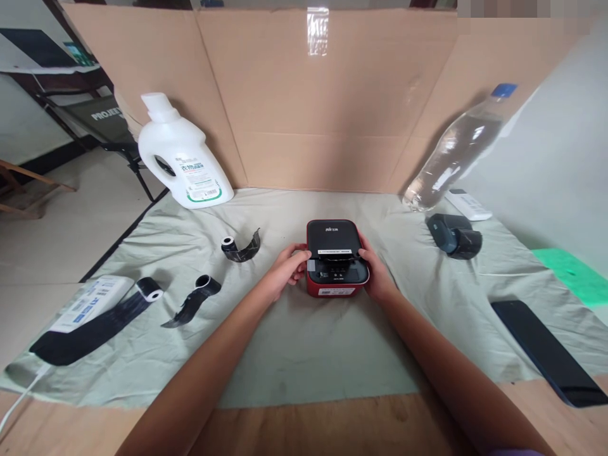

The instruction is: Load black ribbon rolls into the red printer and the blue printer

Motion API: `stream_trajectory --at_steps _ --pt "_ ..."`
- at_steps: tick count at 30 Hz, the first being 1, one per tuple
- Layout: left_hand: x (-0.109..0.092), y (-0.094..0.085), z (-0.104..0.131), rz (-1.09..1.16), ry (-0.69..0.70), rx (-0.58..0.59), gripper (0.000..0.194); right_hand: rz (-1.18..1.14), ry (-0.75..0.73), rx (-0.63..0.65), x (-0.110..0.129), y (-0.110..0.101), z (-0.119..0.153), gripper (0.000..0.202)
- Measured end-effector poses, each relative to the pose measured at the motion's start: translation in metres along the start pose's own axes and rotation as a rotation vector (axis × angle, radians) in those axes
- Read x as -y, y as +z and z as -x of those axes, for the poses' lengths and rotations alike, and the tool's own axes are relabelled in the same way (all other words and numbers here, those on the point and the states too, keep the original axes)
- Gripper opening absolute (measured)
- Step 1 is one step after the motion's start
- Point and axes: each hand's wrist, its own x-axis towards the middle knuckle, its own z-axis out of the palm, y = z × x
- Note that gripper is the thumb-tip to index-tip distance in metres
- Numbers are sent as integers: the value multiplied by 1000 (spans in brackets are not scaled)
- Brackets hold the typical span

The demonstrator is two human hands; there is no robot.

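Observation:
A small red and black printer-like device (336, 239) sits upright on the pale green cloth (304, 361) at the middle. My left hand (292, 265) grips its left side, the thumb at the front edge of the black lid and the fingers curled. On the other side, my right hand (376, 272) holds the device with the thumb near the lid's right corner. Left of it lie a black ribbon roll (240, 249) and a second roll (197, 297), both partly unwound.
White jug (183, 158) at back left; water bottle (458, 149) leans against cardboard (327, 107) at back right. White box (92, 304) and unrolled black ribbon (90, 335) lie left. Black roll (456, 237), white remote-like object (468, 204) and phone (548, 351) are right.

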Motion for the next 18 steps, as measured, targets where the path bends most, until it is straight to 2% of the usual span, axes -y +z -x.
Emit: stream_trajectory --at_steps 5,9,13,18 --pt "-3 4 2 -43 21 -48 37 18 15 19 3 -1 -1 70" --pt "-6 5 2 -71 22 -60 35 -96 24 23 5 -3 -2 68" --pt "-5 5 1 -67 22 -79 41 -203 19 24 4 -4 -3 64" --pt "-5 4 2 -65 9 -70 46 -214 22 18 1 -3 -3 63"
